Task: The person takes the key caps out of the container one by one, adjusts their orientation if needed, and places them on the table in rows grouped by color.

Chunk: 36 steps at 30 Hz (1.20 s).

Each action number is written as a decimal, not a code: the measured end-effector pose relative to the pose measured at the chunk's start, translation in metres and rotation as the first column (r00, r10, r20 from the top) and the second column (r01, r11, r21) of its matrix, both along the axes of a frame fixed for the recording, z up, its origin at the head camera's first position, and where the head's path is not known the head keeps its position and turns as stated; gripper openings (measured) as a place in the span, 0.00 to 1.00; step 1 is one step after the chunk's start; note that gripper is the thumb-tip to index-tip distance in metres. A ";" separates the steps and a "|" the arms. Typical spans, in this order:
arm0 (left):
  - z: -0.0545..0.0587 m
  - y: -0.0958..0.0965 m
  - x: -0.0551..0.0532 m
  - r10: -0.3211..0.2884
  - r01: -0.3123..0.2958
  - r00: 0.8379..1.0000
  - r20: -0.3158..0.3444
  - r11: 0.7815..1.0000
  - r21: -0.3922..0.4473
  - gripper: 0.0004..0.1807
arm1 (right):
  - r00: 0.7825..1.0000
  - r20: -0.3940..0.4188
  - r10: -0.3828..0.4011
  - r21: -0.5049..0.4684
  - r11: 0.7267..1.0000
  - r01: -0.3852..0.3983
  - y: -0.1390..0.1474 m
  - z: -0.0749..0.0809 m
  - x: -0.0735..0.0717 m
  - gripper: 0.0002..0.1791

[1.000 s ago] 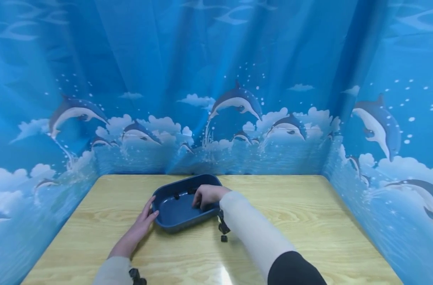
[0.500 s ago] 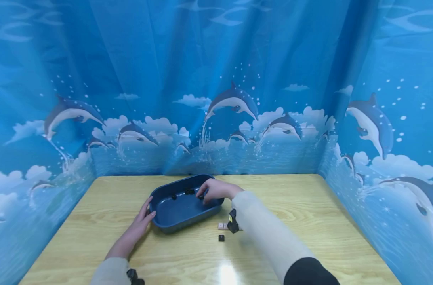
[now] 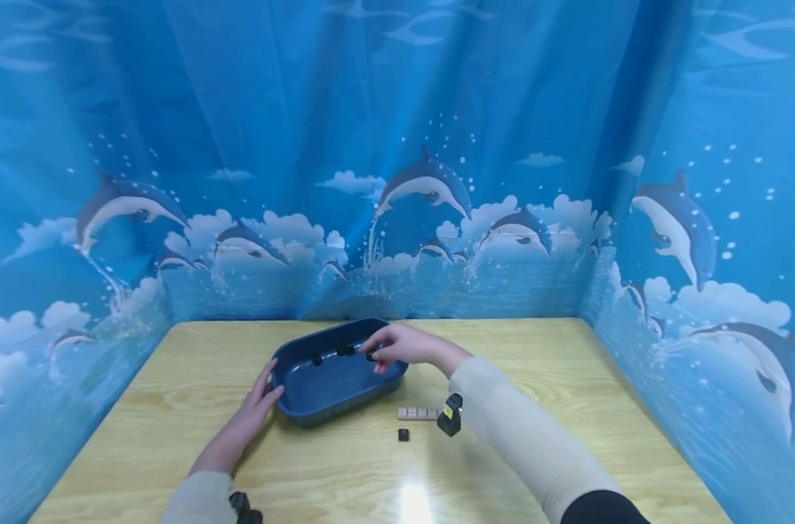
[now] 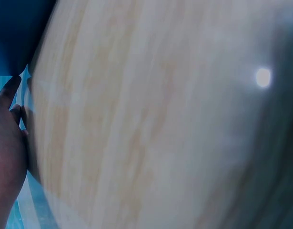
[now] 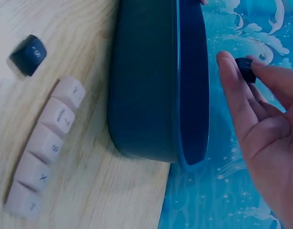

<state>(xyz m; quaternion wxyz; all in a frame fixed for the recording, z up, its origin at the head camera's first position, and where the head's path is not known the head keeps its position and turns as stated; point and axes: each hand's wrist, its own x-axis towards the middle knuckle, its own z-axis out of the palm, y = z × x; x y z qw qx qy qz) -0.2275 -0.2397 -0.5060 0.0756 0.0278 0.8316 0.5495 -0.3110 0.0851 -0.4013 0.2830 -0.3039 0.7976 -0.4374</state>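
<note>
My right hand (image 3: pixel 410 345) pinches a black keycap (image 5: pixel 245 69) between thumb and fingertips, above the right end of a dark blue tray (image 3: pixel 337 412). Against the tray's left end rests my left hand (image 3: pixel 245 421), fingers and thumb spread and touching the outer wall; the left wrist view catches only part of that hand (image 4: pixel 8 143). Inside the tray, several black keycaps (image 3: pixel 345 350) lie along the far side. A single black keycap (image 3: pixel 404 434) sits on the table in front, near a row of pale pink keycaps (image 3: pixel 418 413) with printed characters.
The pale wooden table (image 3: pixel 534 407) ends at a blue dolphin-print curtain (image 3: pixel 279 182) behind and on both sides. Both wrists carry small black cameras, the right one (image 3: pixel 450 415) hanging over the end of the pink keycap row.
My right hand has risen from the tray floor and drawn slightly right, a black keycap now visible in its pinch. The pink row has come into sight. The left hand stays at the tray.
</note>
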 end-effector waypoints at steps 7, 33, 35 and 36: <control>0.003 0.001 0.001 -0.003 0.003 1.000 -0.013 1.000 -0.015 0.35 | 1.000 -0.003 -0.010 -0.065 0.998 0.010 0.013 0.007 0.017 0.18; 0.006 0.000 0.002 -0.025 0.024 1.000 -0.011 1.000 -0.019 0.35 | 0.909 -0.167 -0.383 -0.211 0.914 0.346 0.056 -0.012 0.086 0.12; 0.006 0.001 0.001 -0.024 0.024 1.000 -0.004 0.999 -0.022 0.35 | 0.888 -0.170 -0.427 -0.212 0.896 0.390 0.057 -0.017 0.090 0.12; 0.006 0.001 0.001 -0.026 0.026 1.000 -0.001 0.999 -0.023 0.35 | 0.877 -0.176 -0.447 -0.210 0.887 0.410 0.058 -0.021 0.091 0.12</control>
